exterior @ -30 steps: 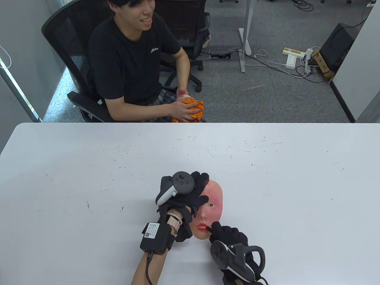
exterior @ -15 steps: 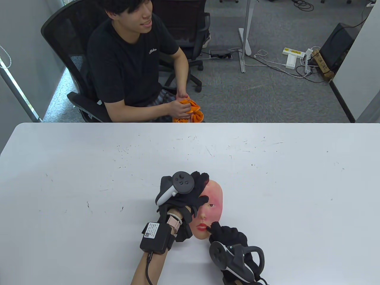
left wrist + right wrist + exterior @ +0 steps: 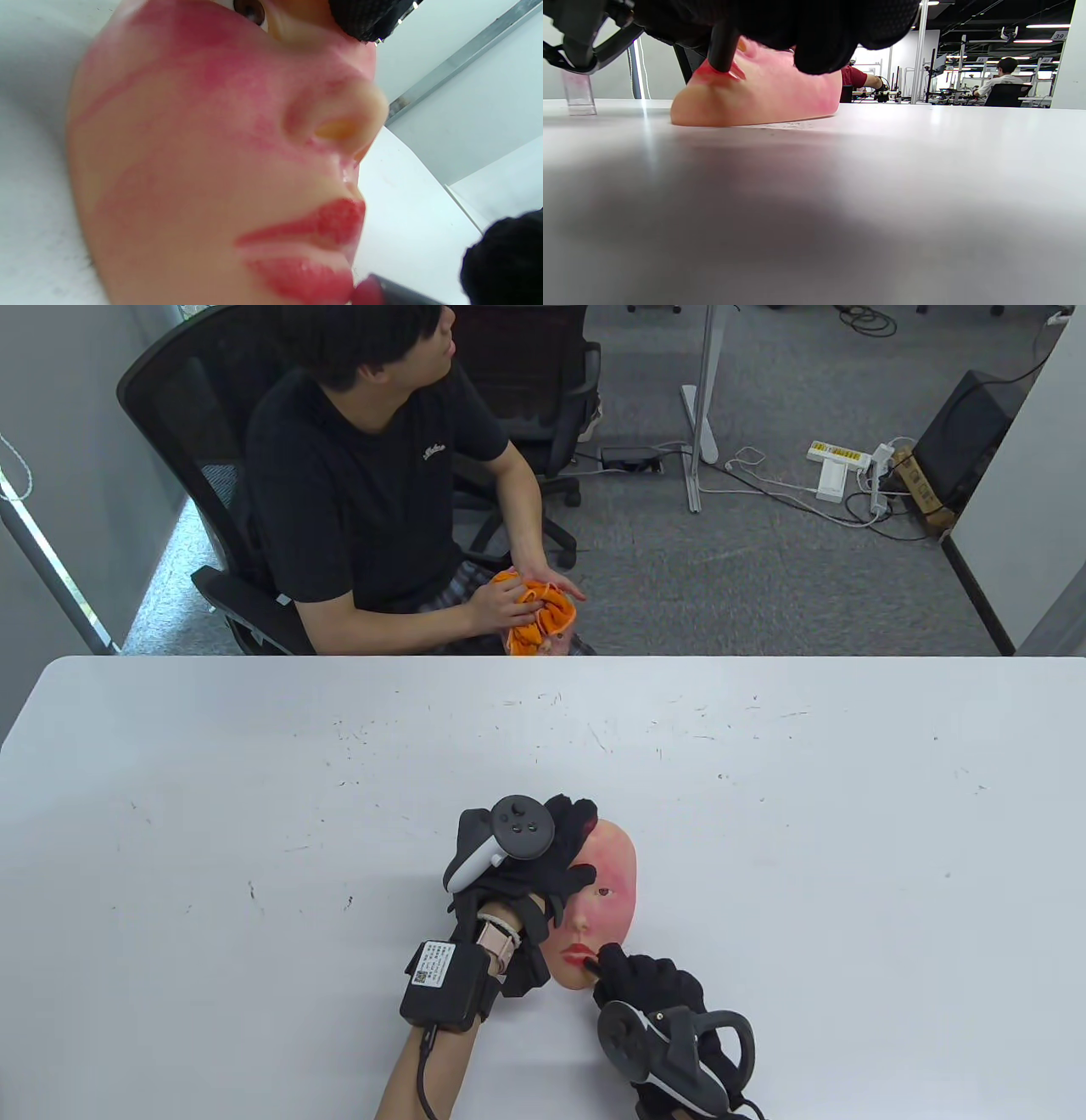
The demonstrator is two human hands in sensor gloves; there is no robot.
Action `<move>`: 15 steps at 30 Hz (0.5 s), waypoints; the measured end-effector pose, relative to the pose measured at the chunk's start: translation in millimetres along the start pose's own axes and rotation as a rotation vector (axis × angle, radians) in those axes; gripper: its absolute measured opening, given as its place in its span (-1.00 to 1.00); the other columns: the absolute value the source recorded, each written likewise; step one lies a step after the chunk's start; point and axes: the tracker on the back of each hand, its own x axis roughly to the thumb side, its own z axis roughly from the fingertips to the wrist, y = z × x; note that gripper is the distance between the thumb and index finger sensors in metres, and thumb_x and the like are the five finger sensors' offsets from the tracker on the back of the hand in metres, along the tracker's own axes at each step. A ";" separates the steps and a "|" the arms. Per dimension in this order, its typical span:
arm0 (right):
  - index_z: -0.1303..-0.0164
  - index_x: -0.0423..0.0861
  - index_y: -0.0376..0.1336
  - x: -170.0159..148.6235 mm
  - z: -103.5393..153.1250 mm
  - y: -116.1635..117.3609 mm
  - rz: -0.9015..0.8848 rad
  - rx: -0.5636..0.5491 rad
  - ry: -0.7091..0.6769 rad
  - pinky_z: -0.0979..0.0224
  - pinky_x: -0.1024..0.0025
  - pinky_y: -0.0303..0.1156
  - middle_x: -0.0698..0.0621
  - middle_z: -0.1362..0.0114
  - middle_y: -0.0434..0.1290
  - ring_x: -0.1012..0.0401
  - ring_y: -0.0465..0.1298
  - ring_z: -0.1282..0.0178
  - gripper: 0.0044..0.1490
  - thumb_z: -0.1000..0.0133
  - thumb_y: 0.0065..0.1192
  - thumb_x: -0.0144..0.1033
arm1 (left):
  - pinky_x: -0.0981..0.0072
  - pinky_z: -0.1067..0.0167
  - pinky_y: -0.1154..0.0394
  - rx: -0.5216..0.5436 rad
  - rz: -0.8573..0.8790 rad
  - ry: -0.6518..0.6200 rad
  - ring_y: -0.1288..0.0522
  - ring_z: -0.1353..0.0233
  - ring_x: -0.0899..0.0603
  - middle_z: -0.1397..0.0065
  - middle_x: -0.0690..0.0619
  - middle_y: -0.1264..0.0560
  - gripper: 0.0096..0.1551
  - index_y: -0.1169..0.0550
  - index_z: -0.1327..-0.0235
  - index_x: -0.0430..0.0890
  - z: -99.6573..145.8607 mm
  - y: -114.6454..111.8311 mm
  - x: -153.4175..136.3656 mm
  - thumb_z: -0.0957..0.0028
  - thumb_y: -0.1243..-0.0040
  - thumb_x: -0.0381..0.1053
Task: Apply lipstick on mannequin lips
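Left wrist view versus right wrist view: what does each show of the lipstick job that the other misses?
Only the left wrist view shows the lips close up, both coloured red, with red smears across the cheek and one eye at the top edge. Only the right wrist view shows the mannequin face lying flat on the table, and a clear cup standing beyond it. Both show the dark lipstick held by the right hand, its red tip on the lower lip.
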 end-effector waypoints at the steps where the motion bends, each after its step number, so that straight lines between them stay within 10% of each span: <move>1: -0.31 0.00 0.26 -0.6 -0.5 0.3 -0.001 0.004 0.010 -0.25 0.12 0.43 0.08 -0.03 0.51 0.11 0.55 -0.07 -0.36 0.00 0.15 -0.05 | -0.09 -0.60 0.23 0.000 0.001 0.000 0.35 -0.68 -0.13 -0.70 0.18 0.34 -0.03 0.15 -0.58 0.40 0.0 0.0 0.0 -0.04 -0.09 0.16; 15: -0.35 0.00 0.22 -4.8 -5.2 2.2 -0.001 0.036 0.082 -0.27 0.13 0.42 0.09 -0.07 0.49 0.12 0.53 -0.10 -0.35 -0.04 0.12 -0.04 | -0.09 -0.60 0.23 -0.003 0.008 -0.004 0.35 -0.68 -0.12 -0.70 0.19 0.34 -0.03 0.15 -0.58 0.41 -0.2 -0.2 -0.7 -0.04 -0.09 0.16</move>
